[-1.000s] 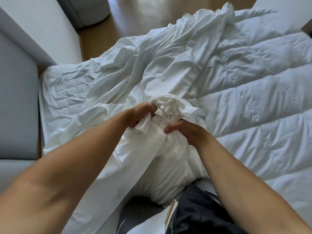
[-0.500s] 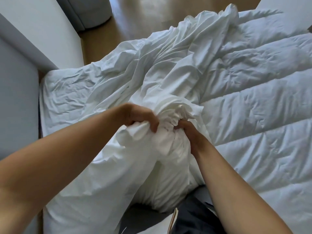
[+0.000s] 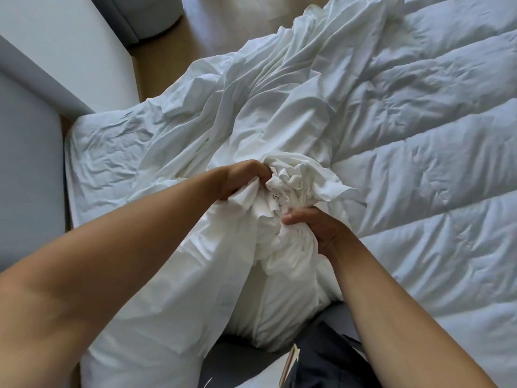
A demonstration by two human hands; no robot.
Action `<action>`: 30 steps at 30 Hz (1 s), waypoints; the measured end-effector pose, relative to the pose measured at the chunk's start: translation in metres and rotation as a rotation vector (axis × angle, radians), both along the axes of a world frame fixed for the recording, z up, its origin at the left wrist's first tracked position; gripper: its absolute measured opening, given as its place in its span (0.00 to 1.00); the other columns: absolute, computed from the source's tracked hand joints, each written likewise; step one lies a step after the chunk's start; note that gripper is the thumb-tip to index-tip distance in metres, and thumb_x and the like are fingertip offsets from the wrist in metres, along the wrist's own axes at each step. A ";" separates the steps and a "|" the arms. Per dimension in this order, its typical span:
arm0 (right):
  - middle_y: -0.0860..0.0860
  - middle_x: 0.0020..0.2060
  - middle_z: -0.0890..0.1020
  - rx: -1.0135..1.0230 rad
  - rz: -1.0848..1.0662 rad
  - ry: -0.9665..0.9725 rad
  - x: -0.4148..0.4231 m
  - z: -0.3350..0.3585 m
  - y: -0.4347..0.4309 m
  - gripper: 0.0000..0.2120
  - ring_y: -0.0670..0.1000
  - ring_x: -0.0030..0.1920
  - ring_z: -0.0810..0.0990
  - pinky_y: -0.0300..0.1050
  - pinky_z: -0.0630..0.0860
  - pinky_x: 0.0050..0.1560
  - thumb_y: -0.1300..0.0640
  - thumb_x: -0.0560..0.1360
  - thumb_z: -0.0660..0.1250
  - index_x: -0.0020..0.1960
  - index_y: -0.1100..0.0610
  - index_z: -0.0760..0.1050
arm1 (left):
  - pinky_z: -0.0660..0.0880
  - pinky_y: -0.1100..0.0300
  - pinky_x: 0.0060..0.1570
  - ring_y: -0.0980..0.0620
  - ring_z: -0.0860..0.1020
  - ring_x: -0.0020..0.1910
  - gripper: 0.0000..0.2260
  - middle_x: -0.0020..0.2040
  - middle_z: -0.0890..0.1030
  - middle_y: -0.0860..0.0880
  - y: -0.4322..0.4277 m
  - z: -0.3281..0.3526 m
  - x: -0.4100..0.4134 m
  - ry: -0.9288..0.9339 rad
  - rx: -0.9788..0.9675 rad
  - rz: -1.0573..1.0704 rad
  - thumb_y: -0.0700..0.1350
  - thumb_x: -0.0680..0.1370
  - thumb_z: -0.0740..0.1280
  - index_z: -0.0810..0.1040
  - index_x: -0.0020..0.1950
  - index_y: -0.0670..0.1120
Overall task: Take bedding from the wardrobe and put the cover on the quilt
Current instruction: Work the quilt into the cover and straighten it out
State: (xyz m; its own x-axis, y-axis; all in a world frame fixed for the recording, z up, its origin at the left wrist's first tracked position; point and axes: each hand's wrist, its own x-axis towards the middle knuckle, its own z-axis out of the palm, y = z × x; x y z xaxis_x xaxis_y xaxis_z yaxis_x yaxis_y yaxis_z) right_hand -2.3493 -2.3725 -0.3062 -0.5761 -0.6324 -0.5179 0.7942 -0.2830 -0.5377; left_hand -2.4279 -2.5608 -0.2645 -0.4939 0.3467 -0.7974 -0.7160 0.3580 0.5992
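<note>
A white quilt (image 3: 419, 169) with stitched channels lies spread over the bed on the right. The crumpled white cover (image 3: 251, 107) trails across the middle and is gathered into a tight bunch (image 3: 291, 191) in front of me. My left hand (image 3: 240, 177) grips the bunch from its left side, fingers curled into the folds. My right hand (image 3: 316, 228) grips the same bunch lower down on its right, thumb pressed against the cloth. Below the bunch a cloth-wrapped bulge (image 3: 279, 303) hangs toward me.
A grey headboard or wall panel (image 3: 28, 169) runs along the left, with a white ledge (image 3: 64, 43) beyond it. Wooden floor (image 3: 212, 26) and a grey upholstered piece (image 3: 151, 15) show at the top. Dark clothing (image 3: 321, 359) fills the bottom centre.
My right hand has shifted down the bunch and re-gripped lower. The left hand keeps its hold on the gathered cloth, and more folds now show above both hands.
</note>
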 end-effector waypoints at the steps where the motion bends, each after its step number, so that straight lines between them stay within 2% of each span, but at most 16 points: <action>1: 0.57 0.43 0.86 0.016 0.061 0.020 -0.003 0.002 0.006 0.15 0.55 0.41 0.87 0.48 0.84 0.41 0.66 0.61 0.72 0.47 0.58 0.85 | 0.76 0.60 0.34 0.45 0.79 0.31 0.09 0.34 0.80 0.41 -0.004 0.000 0.000 0.003 -0.022 -0.007 0.43 0.63 0.63 0.82 0.34 0.43; 3: 0.57 0.44 0.86 0.070 0.181 0.084 -0.010 0.005 0.018 0.17 0.55 0.42 0.87 0.48 0.83 0.41 0.65 0.58 0.75 0.46 0.56 0.86 | 0.76 0.61 0.32 0.47 0.79 0.29 0.08 0.32 0.80 0.43 -0.012 0.002 0.002 -0.031 -0.043 -0.033 0.43 0.63 0.64 0.82 0.31 0.45; 6: 0.56 0.42 0.86 0.093 0.142 0.124 -0.019 0.002 0.026 0.16 0.54 0.41 0.86 0.46 0.82 0.41 0.67 0.62 0.69 0.46 0.56 0.86 | 0.80 0.59 0.35 0.47 0.83 0.33 0.08 0.37 0.84 0.44 -0.024 0.005 0.008 -0.164 -0.028 -0.170 0.47 0.64 0.71 0.87 0.38 0.45; 9: 0.58 0.44 0.84 0.099 0.082 0.126 -0.023 -0.003 0.019 0.18 0.57 0.47 0.83 0.51 0.80 0.52 0.67 0.63 0.67 0.51 0.59 0.82 | 0.83 0.55 0.40 0.47 0.86 0.40 0.13 0.44 0.87 0.42 -0.026 0.014 0.025 -0.378 -0.056 -0.428 0.47 0.60 0.78 0.88 0.42 0.42; 11: 0.54 0.41 0.84 0.056 0.073 0.132 -0.026 -0.003 0.013 0.15 0.53 0.45 0.84 0.49 0.78 0.52 0.67 0.64 0.65 0.44 0.55 0.85 | 0.83 0.55 0.41 0.47 0.86 0.42 0.11 0.45 0.87 0.41 -0.022 0.017 0.036 -0.366 -0.074 -0.463 0.41 0.59 0.78 0.88 0.41 0.41; 13: 0.51 0.36 0.84 0.004 0.052 0.101 -0.029 -0.002 0.009 0.16 0.49 0.39 0.85 0.43 0.80 0.45 0.67 0.65 0.61 0.37 0.54 0.86 | 0.83 0.56 0.40 0.47 0.86 0.40 0.07 0.42 0.87 0.41 -0.022 0.020 0.043 -0.325 -0.059 -0.401 0.34 0.61 0.74 0.88 0.38 0.40; 15: 0.51 0.35 0.85 -0.018 0.075 0.071 -0.030 -0.001 0.007 0.16 0.48 0.38 0.85 0.41 0.81 0.41 0.67 0.66 0.60 0.37 0.55 0.86 | 0.83 0.56 0.39 0.47 0.86 0.40 0.09 0.42 0.87 0.42 -0.026 0.024 0.041 -0.333 -0.031 -0.439 0.32 0.64 0.71 0.88 0.39 0.40; 18: 0.52 0.38 0.86 -0.024 0.129 0.061 -0.028 -0.002 0.007 0.15 0.49 0.41 0.86 0.42 0.81 0.43 0.66 0.67 0.62 0.40 0.55 0.87 | 0.82 0.56 0.38 0.46 0.86 0.40 0.11 0.43 0.87 0.41 -0.034 0.034 0.034 -0.327 -0.035 -0.557 0.35 0.61 0.75 0.88 0.42 0.41; 21: 0.54 0.40 0.87 0.020 0.225 0.022 -0.020 -0.002 0.012 0.09 0.51 0.41 0.86 0.44 0.82 0.43 0.62 0.64 0.71 0.42 0.55 0.88 | 0.81 0.56 0.35 0.45 0.85 0.34 0.11 0.38 0.85 0.40 -0.033 0.035 0.022 -0.164 -0.065 -0.338 0.37 0.57 0.73 0.87 0.38 0.38; 23: 0.54 0.41 0.87 0.035 0.347 0.021 -0.015 -0.001 0.009 0.10 0.52 0.41 0.87 0.46 0.83 0.41 0.60 0.62 0.75 0.43 0.56 0.87 | 0.81 0.55 0.40 0.43 0.82 0.36 0.10 0.39 0.83 0.38 -0.025 0.031 0.014 -0.066 -0.042 -0.225 0.37 0.61 0.69 0.86 0.40 0.39; 25: 0.54 0.41 0.87 0.028 0.424 0.022 -0.014 0.003 0.002 0.08 0.52 0.41 0.87 0.47 0.84 0.43 0.61 0.65 0.75 0.45 0.57 0.86 | 0.75 0.49 0.49 0.38 0.78 0.44 0.15 0.47 0.79 0.35 -0.014 0.025 0.011 -0.032 -0.009 -0.137 0.38 0.63 0.66 0.82 0.48 0.37; 27: 0.54 0.41 0.87 0.000 0.404 0.016 -0.015 0.005 -0.003 0.07 0.51 0.42 0.87 0.45 0.83 0.43 0.62 0.68 0.72 0.43 0.56 0.87 | 0.72 0.47 0.52 0.36 0.74 0.48 0.19 0.51 0.76 0.34 -0.007 0.016 0.010 -0.040 0.019 -0.052 0.38 0.64 0.63 0.78 0.53 0.35; 28: 0.54 0.41 0.87 -0.014 0.356 0.011 -0.017 0.004 -0.003 0.08 0.51 0.41 0.87 0.44 0.83 0.42 0.63 0.68 0.70 0.43 0.56 0.87 | 0.73 0.48 0.50 0.37 0.75 0.46 0.18 0.50 0.77 0.35 -0.006 0.012 0.009 -0.046 0.022 -0.026 0.38 0.64 0.63 0.78 0.53 0.35; 30: 0.56 0.42 0.87 -0.041 0.255 -0.010 -0.018 0.001 0.002 0.11 0.53 0.42 0.87 0.46 0.83 0.42 0.67 0.68 0.68 0.47 0.59 0.85 | 0.76 0.53 0.46 0.42 0.80 0.40 0.14 0.43 0.81 0.38 -0.008 0.007 0.005 -0.059 0.007 -0.002 0.39 0.64 0.63 0.83 0.45 0.39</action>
